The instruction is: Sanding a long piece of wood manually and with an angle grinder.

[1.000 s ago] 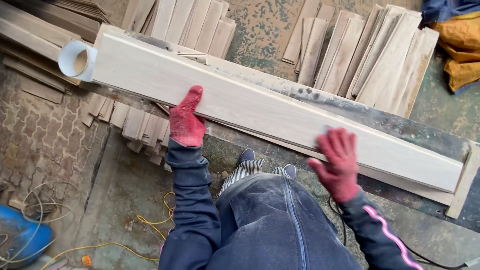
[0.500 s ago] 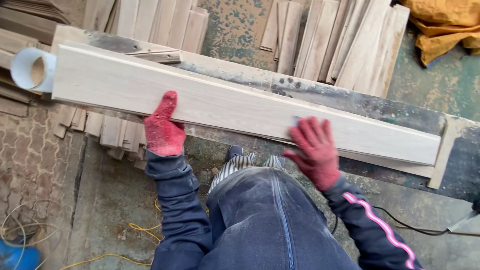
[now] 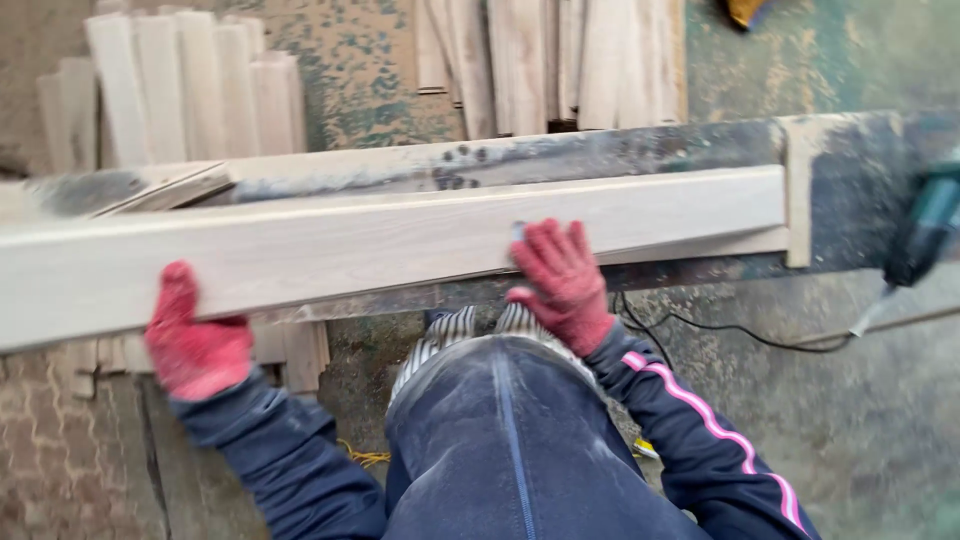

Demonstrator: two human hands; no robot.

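Sliding right along the board (image 3: pixel 400 245) since half a second ago, your right hand (image 3: pixel 562 285) now sits further toward its far end, and the white pipe that stuck out at the left has dropped out of sight. Over on the left, your left hand (image 3: pixel 195 340), in a red glove, grips the board's near edge, thumb up on the top face, fingers curled underneath and hidden. Long and pale, the board lies flat along the table (image 3: pixel 600 155), running from the left edge of the view to a wooden stop (image 3: pixel 797 190) at the right. Your right hand, red glove too, presses down on the board with fingers spread, a small grey block (image 3: pixel 519 231) just peeking out beneath the fingertips. Behind the table, stacks of pale planks (image 3: pixel 190 85) stand on the floor. Far right, a green power tool (image 3: pixel 925 225) rests by the table's end, its black cord (image 3: pixel 720 330) trailing across the floor.
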